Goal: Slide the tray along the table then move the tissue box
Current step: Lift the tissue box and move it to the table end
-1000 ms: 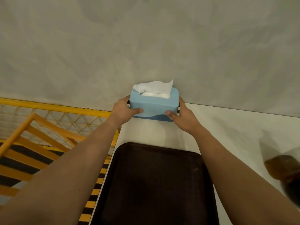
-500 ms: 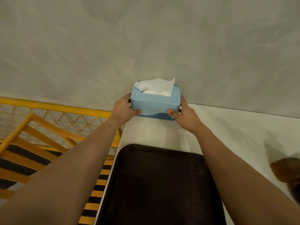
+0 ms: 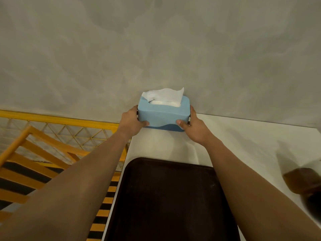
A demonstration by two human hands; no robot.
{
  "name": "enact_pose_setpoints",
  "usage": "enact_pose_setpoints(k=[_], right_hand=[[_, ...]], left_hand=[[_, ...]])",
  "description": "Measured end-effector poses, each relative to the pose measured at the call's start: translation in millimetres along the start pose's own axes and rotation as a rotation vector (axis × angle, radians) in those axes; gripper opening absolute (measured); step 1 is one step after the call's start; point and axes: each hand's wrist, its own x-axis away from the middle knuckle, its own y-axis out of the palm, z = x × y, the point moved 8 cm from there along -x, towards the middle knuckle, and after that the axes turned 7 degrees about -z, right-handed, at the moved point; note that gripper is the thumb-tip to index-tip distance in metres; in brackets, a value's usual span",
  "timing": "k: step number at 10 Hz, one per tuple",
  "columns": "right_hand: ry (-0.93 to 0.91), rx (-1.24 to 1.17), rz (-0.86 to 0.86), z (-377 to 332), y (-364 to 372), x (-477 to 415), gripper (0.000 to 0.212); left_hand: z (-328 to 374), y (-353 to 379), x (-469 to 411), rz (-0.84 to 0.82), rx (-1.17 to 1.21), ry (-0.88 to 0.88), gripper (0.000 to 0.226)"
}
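A light blue tissue box (image 3: 163, 113) with a white tissue sticking out of its top sits at the far left corner of the white table (image 3: 243, 136), close to the grey wall. My left hand (image 3: 132, 120) grips its left end and my right hand (image 3: 193, 128) grips its right end, thumbs on the front face. Whether the box rests on the table or hangs just above it I cannot tell. A dark brown tray (image 3: 170, 197) lies flat on the table nearer to me, between my forearms, with nothing on it.
A blurred brown object (image 3: 302, 181) lies at the table's right edge of view. The table's left edge runs beside a yellow railing (image 3: 52, 120) and black-and-yellow striped floor (image 3: 104, 206). The grey wall (image 3: 156, 49) stands right behind the box.
Both hands have carried the tissue box a little farther away and to the right, toward the wall. The tray has stayed where it was.
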Motion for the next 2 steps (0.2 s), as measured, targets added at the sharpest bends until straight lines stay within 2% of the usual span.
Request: enact_pose_setpoints(k=[1,2], right_hand=[[0.025,0.064,-0.017,-4.6,-5.4,2.2,0.08],[0.06,0.127,0.005,-13.0,-15.2,7.0,0.094]], left_hand=[[1.3,-1.1,3.1,-0.011,-0.011,-0.027,0.076],[9.3,-7.7,13.0,0.001,-0.007,-0.026,0.096]])
